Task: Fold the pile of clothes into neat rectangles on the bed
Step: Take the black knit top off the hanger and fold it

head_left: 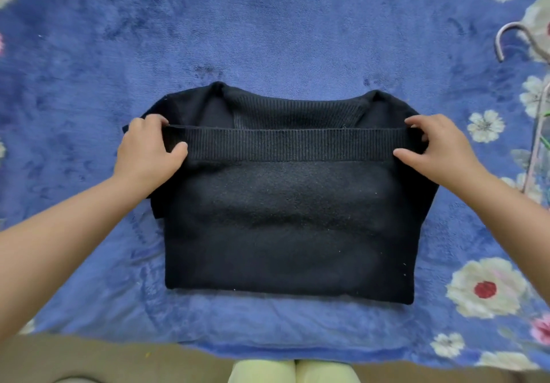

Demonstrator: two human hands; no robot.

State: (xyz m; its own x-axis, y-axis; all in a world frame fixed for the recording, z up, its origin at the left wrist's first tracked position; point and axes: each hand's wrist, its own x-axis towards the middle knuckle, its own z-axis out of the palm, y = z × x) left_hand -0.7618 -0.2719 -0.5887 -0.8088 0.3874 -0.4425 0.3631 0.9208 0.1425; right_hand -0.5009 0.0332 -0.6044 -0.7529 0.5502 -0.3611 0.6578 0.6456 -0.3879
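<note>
A black sweater [285, 204] lies flat in the middle of a bed covered by a blue blanket [268, 25] with white flowers along its edges. The sweater is folded in half, its ribbed hem [291, 144] brought up across the chest, just below the ribbed collar [294, 109]. The sleeves are tucked in, giving a rough rectangle.

The left hand [148, 150] pinches the left end of the hem, thumb on top of the ribbing and fingers curled over its far edge. The right hand [434, 147] pinches the right end in the same way. Both forearms reach in from the lower corners.

At the right edge, part of a hanger [506, 40] rests on the blanket, well apart from the sweater. At the bottom, pale green knees [294, 372] show.
</note>
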